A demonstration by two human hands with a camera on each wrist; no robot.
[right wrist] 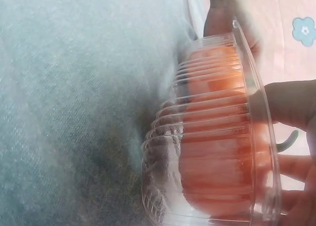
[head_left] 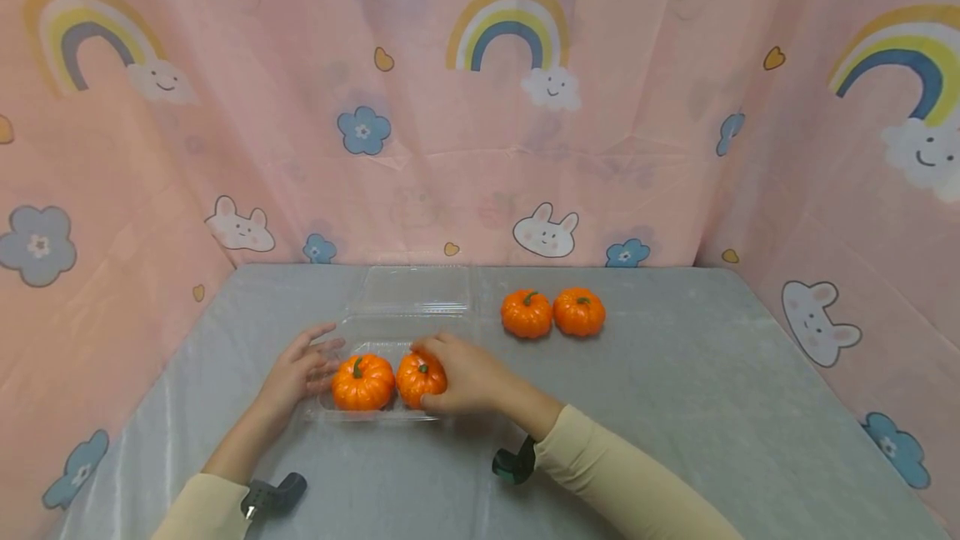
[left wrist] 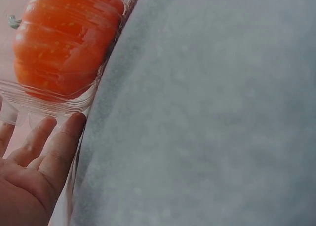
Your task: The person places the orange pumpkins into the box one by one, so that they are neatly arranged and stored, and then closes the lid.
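A clear plastic clamshell box [head_left: 375, 417] stands on the table with its lid [head_left: 416, 288] folded back behind it. Inside, on the left, sits an orange toy pumpkin [head_left: 363, 386] with a green stem. Beside it, at the right end, is a second pumpkin [head_left: 417, 382], which my right hand [head_left: 476, 375] grips between thumb and fingers. In the right wrist view, that hand's fingers [right wrist: 291, 105] reach over the box's rim, and orange shows through the ribbed wall. My left hand [head_left: 296, 369] rests its extended fingers against the box's left end, under the rim in the left wrist view.
Two more pumpkins, one on the left [head_left: 527, 313] and one on the right [head_left: 579, 312], stand side by side behind and right of the box. A grey cloth [head_left: 660, 407] covers the table. Pink printed curtains [head_left: 420, 190] enclose the back and sides.
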